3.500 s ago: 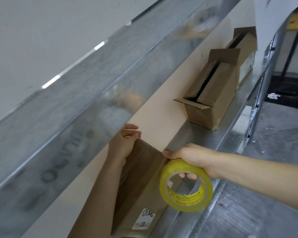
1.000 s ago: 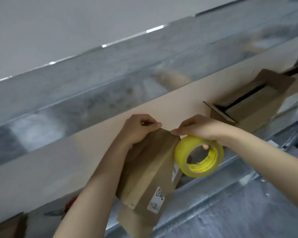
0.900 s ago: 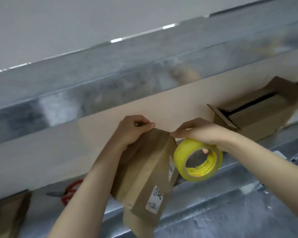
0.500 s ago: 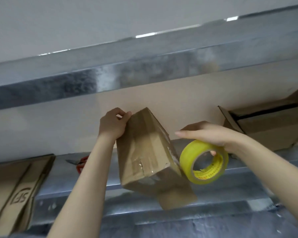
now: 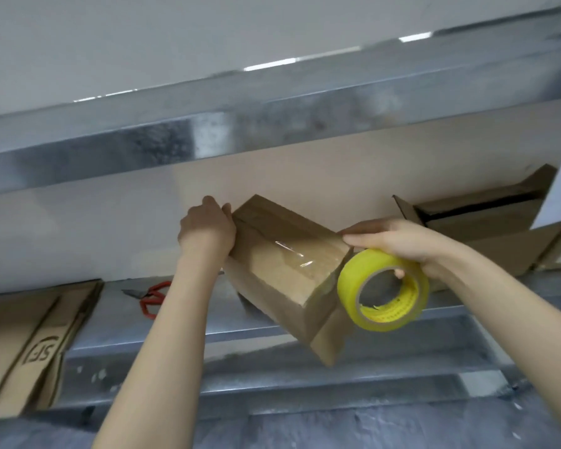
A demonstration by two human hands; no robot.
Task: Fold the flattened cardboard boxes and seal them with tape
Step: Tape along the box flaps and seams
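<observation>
A folded brown cardboard box (image 5: 282, 270) is held tilted in the air in front of a metal shelf, with a strip of clear tape running across its upper face. My left hand (image 5: 208, 226) grips the box's upper left end. My right hand (image 5: 399, 241) holds a yellow roll of tape (image 5: 382, 290), fingers through its core, thumb and forefinger pinched at the box's right corner where the tape leaves the roll.
The galvanised metal shelf (image 5: 272, 322) runs across the view. Flattened boxes (image 5: 23, 348) lie at its left end, red-handled scissors (image 5: 151, 298) beside them. An open folded box (image 5: 486, 228) stands at the right. A second metal shelf (image 5: 208, 124) hangs overhead.
The box has been turned and tilted so its long taped face points up and right. My right hand with the roll came back against the box's right corner. The view has swung left.
</observation>
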